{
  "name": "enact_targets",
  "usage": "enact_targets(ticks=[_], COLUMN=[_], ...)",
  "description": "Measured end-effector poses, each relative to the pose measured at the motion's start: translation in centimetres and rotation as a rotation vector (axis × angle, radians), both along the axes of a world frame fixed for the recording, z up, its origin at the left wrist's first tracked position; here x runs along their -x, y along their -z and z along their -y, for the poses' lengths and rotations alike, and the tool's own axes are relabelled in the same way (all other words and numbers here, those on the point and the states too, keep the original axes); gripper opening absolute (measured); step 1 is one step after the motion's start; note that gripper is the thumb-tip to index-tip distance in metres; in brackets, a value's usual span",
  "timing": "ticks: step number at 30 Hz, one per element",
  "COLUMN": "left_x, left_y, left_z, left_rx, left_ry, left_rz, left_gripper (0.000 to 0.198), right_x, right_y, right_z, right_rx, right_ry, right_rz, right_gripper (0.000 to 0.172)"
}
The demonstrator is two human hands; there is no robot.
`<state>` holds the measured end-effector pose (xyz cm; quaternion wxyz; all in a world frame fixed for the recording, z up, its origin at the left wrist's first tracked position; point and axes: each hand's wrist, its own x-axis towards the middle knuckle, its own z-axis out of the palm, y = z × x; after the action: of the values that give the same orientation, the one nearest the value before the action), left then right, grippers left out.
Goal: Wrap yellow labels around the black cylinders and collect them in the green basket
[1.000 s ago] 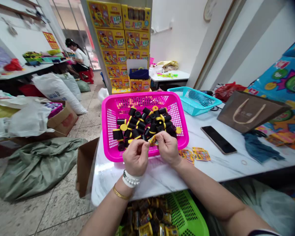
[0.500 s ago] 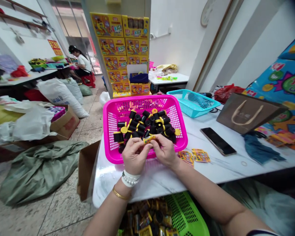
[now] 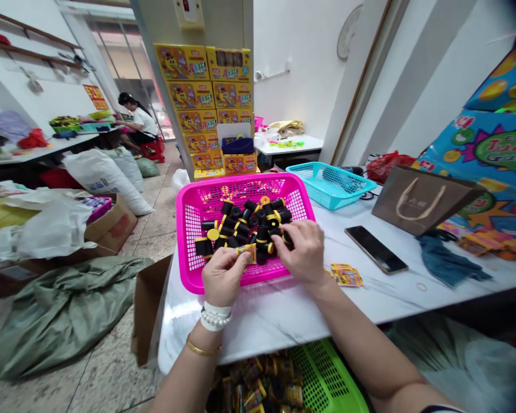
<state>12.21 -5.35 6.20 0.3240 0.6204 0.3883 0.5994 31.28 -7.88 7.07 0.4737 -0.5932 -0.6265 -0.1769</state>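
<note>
My left hand (image 3: pixel 224 274) pinches a small yellow printed label (image 3: pixel 248 251) between thumb and fingertips, over the front of a pink plastic basket (image 3: pixel 184 241). Many short black cylinders (image 3: pixel 239 228) with yellow caps or bands lie jumbled inside it. At the basket's right side, my right hand (image 3: pixel 303 249) has its thumb and fingers closed around one black cylinder (image 3: pixel 287 240), partly hidden by the fingers. Beside my right wrist, a small pile of printed labels (image 3: pixel 346 275) rests on the white marbled table (image 3: pixel 284 321).
A phone (image 3: pixel 375 249), a brown paper bag (image 3: pixel 425 201), a blue cloth (image 3: pixel 451 261) and a turquoise basket (image 3: pixel 331 198) are on the table. Below its front edge stands a green basket (image 3: pixel 327 373) with wrapped pieces. Yellow boxes (image 3: pixel 193 94) are stacked behind. A person (image 3: pixel 140 123) sits far left.
My hands have parted. The left keeps the label, now lying flatter and to the left, while the right has moved from it to a black cylinder in the basket. The view has shifted slightly.
</note>
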Motion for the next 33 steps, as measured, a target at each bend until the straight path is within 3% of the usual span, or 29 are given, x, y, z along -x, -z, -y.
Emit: enact_targets(ticks=[2,4,7,10,13,16,23,28,33], left_x=[0.0,0.0,0.0,0.2,0.4,0.6,0.7,0.7,0.4], left_y=[0.0,0.0,-0.1,-0.5,-0.6,-0.5,-1.0,-1.1,-0.5], left_z=[-0.1,-0.1,0.2,0.4,0.4,0.3,0.2,0.3,0.3], left_rx=[0.098,0.203,0.302,0.262,0.218,0.332,0.583,0.621,0.568], left_ry=[0.078,0.124,0.230,0.369,0.419,0.481,0.613,0.638,0.627], left_rz=[0.060,0.141,0.153,0.005,-0.047,0.072,0.326,0.273,0.213], left_gripper=[0.015,0.022,0.030,0.039,0.050,0.048,0.043,0.045,0.048], right_x=[-0.9,-0.6,1.5,3.3,3.5,2.8,1.9,1.7,1.8], right_y=[0.0,0.0,0.0,-0.1,0.0,0.2,-0.5,-0.8,-0.2], right_z=[-0.3,-0.1,0.8,1.6,1.5,1.0,0.9,0.9,0.6], right_rx=[-0.022,-0.062,-0.019,0.190,0.411,0.494,0.539,0.590,0.570], right_ry=[0.125,0.060,-0.276,-0.609,-0.847,-0.993,-0.943,-0.957,-0.878], right_rz=[0.006,-0.016,-0.115,-0.348,-0.665,-0.890,-0.974,-0.936,-0.900], right_gripper=[0.020,0.016,0.018,0.023,0.024,0.029,0.018,0.023,0.019])
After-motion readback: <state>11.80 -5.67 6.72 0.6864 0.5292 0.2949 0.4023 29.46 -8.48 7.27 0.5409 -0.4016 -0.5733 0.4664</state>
